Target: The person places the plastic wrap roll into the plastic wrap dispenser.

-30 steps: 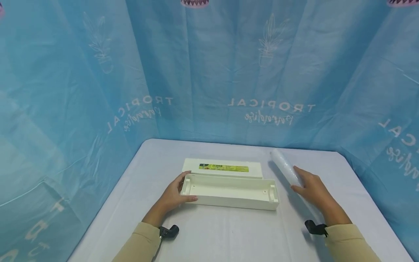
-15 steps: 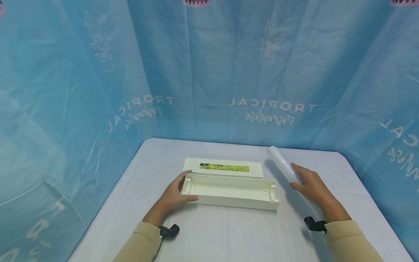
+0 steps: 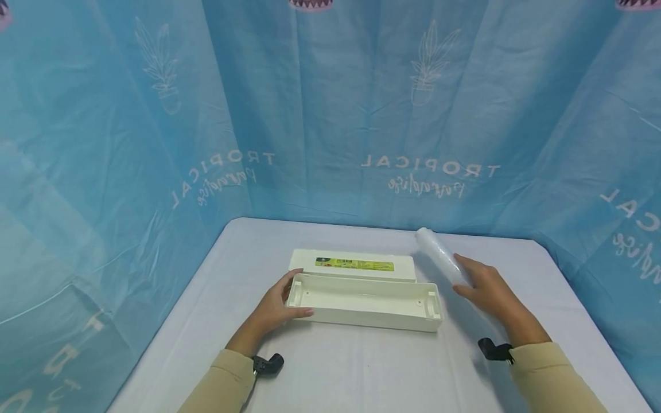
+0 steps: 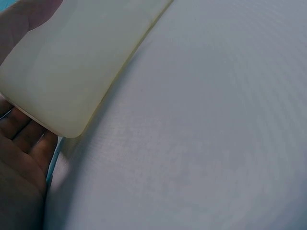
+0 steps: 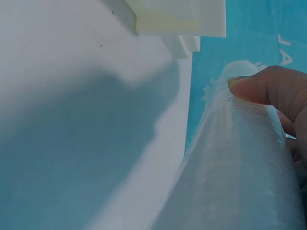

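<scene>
My left hand (image 3: 272, 310) grips the left end of a long cream-white open box (image 3: 364, 317), thumb on its front wall and fingers behind. Nothing lies inside the box. In the left wrist view, the box wall (image 4: 72, 72) sits between thumb and fingers. To the right, my right hand (image 3: 488, 292) holds a roll of clear plastic film (image 3: 441, 255), tilted, with its far end toward the back of the table. The right wrist view shows the thumb (image 5: 261, 88) pressed along the film roll (image 5: 235, 158); most of the fingers are hidden behind it.
Just behind the box lies a white lid (image 3: 372, 258) with a yellow-green label. Both stand on a white-covered table (image 3: 361, 373). A blue printed curtain (image 3: 330, 115) hangs behind the table and along its sides.
The right hand has moved slightly left with the film roll, whose far end has shifted left and upward in view. The left hand and the box have stayed in place.
</scene>
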`<state>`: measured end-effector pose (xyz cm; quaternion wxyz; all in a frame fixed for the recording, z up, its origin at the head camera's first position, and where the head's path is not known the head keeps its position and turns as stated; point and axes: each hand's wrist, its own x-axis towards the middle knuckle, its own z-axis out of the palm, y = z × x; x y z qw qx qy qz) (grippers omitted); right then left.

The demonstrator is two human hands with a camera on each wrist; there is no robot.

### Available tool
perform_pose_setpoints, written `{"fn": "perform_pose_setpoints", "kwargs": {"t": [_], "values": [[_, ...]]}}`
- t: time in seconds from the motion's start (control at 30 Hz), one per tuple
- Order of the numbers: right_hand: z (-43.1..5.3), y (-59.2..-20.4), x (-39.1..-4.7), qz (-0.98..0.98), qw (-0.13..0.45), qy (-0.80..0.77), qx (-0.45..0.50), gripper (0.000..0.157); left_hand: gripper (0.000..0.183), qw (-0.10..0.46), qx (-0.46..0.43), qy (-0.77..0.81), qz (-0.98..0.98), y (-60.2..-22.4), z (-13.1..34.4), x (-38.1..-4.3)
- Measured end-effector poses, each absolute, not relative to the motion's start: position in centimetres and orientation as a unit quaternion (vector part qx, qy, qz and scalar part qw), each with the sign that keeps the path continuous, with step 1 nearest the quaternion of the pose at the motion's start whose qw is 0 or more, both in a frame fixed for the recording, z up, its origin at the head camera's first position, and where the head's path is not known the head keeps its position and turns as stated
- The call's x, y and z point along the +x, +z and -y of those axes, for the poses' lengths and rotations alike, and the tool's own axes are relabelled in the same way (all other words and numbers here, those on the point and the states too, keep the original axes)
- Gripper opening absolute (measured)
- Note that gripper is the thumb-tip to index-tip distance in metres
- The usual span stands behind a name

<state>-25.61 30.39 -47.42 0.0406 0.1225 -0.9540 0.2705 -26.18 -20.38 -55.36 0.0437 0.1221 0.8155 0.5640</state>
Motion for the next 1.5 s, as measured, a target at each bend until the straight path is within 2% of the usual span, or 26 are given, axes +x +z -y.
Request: {"fn": "perform_pose_setpoints", "kwargs": {"t": [0.37, 0.57, 1.5], "values": [[-29.5, -46.6, -25.9, 0.955, 0.034, 0.267, 0.129, 0.079, 0.110, 0.040, 0.119, 0.565, -0.815, -54.7, 20.0, -25.8], [-29.1, -46.5, -26.1, 0.953, 0.040, 0.266, 0.140, 0.079, 0.112, 0.038, 0.133, 0.558, -0.818, -55.6, 20.5, -26.3], [-27.9, -45.0, -26.5, 0.939, 0.045, 0.279, 0.194, 0.077, 0.113, 0.040, 0.122, 0.560, -0.818, -55.5, 20.4, -26.2]]}}
